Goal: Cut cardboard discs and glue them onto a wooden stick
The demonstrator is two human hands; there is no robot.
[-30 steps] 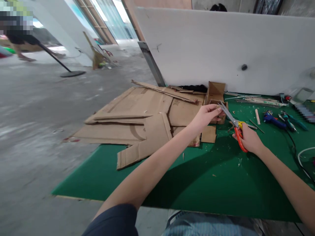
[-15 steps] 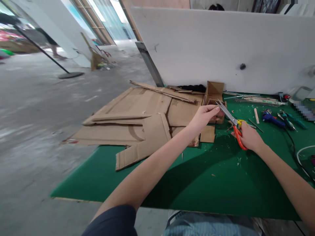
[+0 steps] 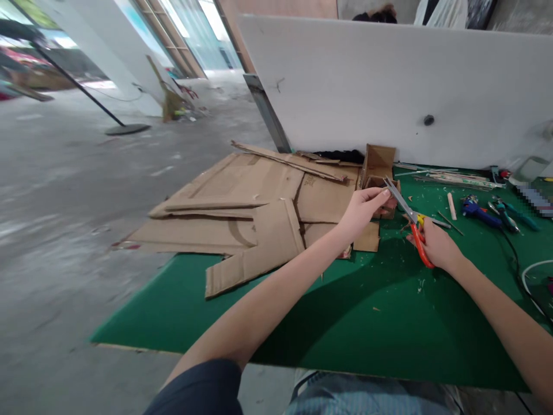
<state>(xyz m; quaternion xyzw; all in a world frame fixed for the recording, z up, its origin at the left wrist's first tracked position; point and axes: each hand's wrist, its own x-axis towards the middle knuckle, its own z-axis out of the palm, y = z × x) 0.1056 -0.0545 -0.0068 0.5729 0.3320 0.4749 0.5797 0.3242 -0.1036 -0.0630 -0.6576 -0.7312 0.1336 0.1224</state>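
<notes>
My left hand (image 3: pixel 366 208) is pinched closed at the tips of the scissors' blades, and whatever lies between its fingers is too small to make out. In my right hand (image 3: pixel 437 242) are scissors (image 3: pixel 407 208) with orange and yellow handles, their blades pointing up and left to the left fingertips. A thin metallic piece (image 3: pixel 441 223) juts out to the right behind my right hand; I cannot tell if it is held. Just behind my left fingers stands a small open cardboard box (image 3: pixel 380 161), partly hidden by them.
Flat cardboard pieces (image 3: pixel 268 230) cover the left part of the green table (image 3: pixel 345 323). To the right lie a blue glue gun (image 3: pixel 481 211), pliers (image 3: pixel 505 216), a pale stick (image 3: pixel 451 206) and thin strips (image 3: pixel 458 180). A white panel (image 3: pixel 345 86) rises behind.
The view has shifted slightly. Both hands stay at nearly the same place, with the scissors' tips still at my left fingers. The metallic piece behind my right hand shows more.
</notes>
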